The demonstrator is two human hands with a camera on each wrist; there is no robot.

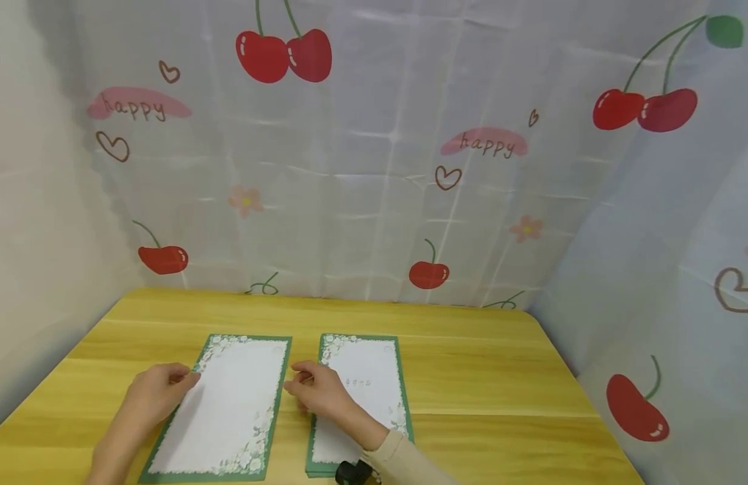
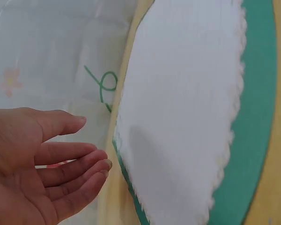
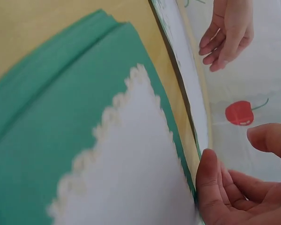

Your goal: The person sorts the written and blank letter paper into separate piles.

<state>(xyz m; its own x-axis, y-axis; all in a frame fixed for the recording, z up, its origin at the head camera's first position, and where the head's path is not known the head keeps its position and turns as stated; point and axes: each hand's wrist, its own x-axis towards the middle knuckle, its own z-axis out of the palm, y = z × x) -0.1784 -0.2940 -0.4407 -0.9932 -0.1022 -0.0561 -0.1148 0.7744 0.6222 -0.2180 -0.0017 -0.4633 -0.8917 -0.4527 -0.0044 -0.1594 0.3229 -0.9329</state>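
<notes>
Tabletop (image 1: 483, 391) in yellow wood grain, its far corners rounded, runs back to a pale, creased printed hanging (image 1: 362, 222). Red cherries on green stems, brown outlined hearts, pink flowers with yellow centres and the word "happy" over pink smears decorate this backdrop. The same sort of pattern continues on the right-hand cloth (image 1: 671, 269), while the left-hand cloth (image 1: 40, 202) shows plain and cream-coloured.

On the near part of the surface lie a green-bordered floral sheet (image 1: 228, 397), to the left, and a stack of matching sheets (image 1: 377, 401), to the right, with a strip of bare wood between them. Both have white centres, and white blossoms cluster at the far left and near right corners. The stack shows layered green edges and a short line of small grey characters, too small to read.

The person's hands are apart from each other, and neither grips anything. The left hand (image 1: 158, 394) is at the left edge of the single sheet, thumb away from loosely bent fingers. The right hand (image 1: 319, 387) is over the stack's left edge, thumb likewise spread from its fingers; whether it touches paper, I cannot tell. A beige sleeve (image 1: 410, 458) and a black device (image 1: 353, 473) show at the right wrist.
</notes>
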